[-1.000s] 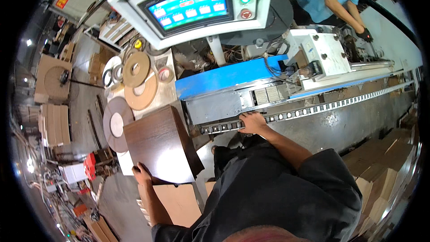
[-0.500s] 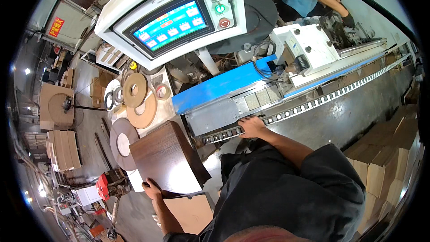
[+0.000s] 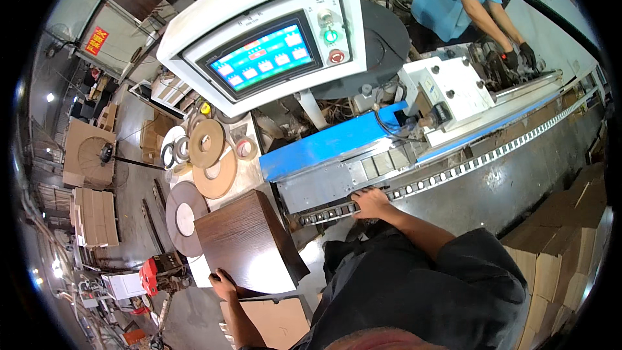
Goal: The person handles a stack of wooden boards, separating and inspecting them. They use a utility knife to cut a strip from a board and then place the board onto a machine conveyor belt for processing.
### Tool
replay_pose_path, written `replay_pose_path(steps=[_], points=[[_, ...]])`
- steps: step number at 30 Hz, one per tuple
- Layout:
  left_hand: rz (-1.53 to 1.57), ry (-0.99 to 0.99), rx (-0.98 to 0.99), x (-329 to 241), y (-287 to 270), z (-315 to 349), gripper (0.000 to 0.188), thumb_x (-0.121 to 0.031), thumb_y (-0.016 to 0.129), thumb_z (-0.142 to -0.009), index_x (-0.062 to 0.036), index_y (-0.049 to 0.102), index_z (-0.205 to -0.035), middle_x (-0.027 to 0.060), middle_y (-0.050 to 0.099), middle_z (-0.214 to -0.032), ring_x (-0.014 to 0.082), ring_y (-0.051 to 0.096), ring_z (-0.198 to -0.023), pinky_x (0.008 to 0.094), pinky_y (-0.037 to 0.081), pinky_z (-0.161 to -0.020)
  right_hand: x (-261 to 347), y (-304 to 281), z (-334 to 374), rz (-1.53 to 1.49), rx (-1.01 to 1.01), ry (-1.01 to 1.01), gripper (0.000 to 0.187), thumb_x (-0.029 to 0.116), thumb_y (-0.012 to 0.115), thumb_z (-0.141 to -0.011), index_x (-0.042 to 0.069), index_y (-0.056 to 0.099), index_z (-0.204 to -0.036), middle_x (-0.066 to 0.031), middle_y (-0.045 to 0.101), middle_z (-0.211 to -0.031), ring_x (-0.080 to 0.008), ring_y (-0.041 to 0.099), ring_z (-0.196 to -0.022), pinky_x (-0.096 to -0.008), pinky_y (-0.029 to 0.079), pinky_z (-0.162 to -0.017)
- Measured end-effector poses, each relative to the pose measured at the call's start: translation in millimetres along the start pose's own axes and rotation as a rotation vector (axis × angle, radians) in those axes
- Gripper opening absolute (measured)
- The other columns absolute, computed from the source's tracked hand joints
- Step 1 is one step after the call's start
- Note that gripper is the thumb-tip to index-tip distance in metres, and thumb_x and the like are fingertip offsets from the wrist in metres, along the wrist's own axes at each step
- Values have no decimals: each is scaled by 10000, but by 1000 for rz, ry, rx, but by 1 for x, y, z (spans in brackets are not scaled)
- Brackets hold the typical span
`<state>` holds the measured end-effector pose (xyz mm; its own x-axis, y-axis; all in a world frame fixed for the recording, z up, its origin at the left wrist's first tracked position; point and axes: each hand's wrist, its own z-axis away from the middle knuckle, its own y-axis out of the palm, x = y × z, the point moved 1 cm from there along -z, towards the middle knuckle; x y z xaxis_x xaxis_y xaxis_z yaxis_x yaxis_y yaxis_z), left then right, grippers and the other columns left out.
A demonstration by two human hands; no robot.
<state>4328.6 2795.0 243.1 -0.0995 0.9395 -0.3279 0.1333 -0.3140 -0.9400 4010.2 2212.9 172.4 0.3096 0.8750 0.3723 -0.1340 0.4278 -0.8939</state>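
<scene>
Head view, looking down: my left hand (image 3: 223, 283) grips the near-left corner of the dark brown wood-grain rectangular panel (image 3: 249, 243), fingers curled over its edge. The panel lies flat on a pale stand, tilted so its long axis runs from that near corner up and right toward the infeed end of the long grey edge-banding machine (image 3: 492, 181). My right hand (image 3: 370, 202) rests palm-down on the machine's chain-link feed track (image 3: 453, 174), fingers spread, holding nothing. So the panel sits to the left of the track, just beside its left end, and the left hand is the only one on it; the right hand is nearer the track. Left of the panel, flat brown reels of edge tape (image 3: 206, 155) crowd the floor, leaving little room that way. Rightward along the track it looks open until the white machine housing (image 3: 453, 91), where another person's gloved hands (image 3: 518, 58) work.
</scene>
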Motion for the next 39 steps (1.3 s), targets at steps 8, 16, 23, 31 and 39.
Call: replay_pose_path(steps=[8,16,23,31,39], points=[[29,34,-70,-3,-7,7,580,-546,562,-1068,25,624,-1151,230,701,-1059,448,662,-986,517,513,-892,2,4,-1,-14,-32,-22,712,576,804,-817,75,683,-1309,-147,733,-1274,-330,703,-1203,-462,553,-1004],[45,26,-54,-1,-2,3,544,-509,589,-1066,25,623,-1165,233,697,-1081,446,660,-1018,517,506,-911,-3,16,-1,-3,-120,-46,657,604,817,-782,105,714,-1196,-114,745,-1190,-329,728,-1132,-462,580,-949],[9,-11,-23,-3,0,5,604,-539,567,-1067,29,617,-1266,256,701,-1205,462,659,-1126,515,508,-978,-2,10,0,-17,-80,-17,675,620,821,-767,109,704,-1192,-147,767,-1165,-348,747,-1089,-483,589,-913],[18,-17,-23,-3,-3,6,670,-542,571,-1063,50,597,-1374,281,693,-1282,471,652,-1192,510,504,-1038,1,6,0,39,-61,-23,718,622,801,-813,97,696,-1291,-143,764,-1221,-320,757,-1084,-456,599,-914],[24,-8,-14,-3,-2,3,627,-526,584,-1059,47,617,-1313,272,701,-1246,471,655,-1169,516,507,-1012,-1,12,0,4,-88,-18,675,626,800,-799,104,694,-1214,-144,756,-1216,-352,744,-1096,-489,578,-914]])
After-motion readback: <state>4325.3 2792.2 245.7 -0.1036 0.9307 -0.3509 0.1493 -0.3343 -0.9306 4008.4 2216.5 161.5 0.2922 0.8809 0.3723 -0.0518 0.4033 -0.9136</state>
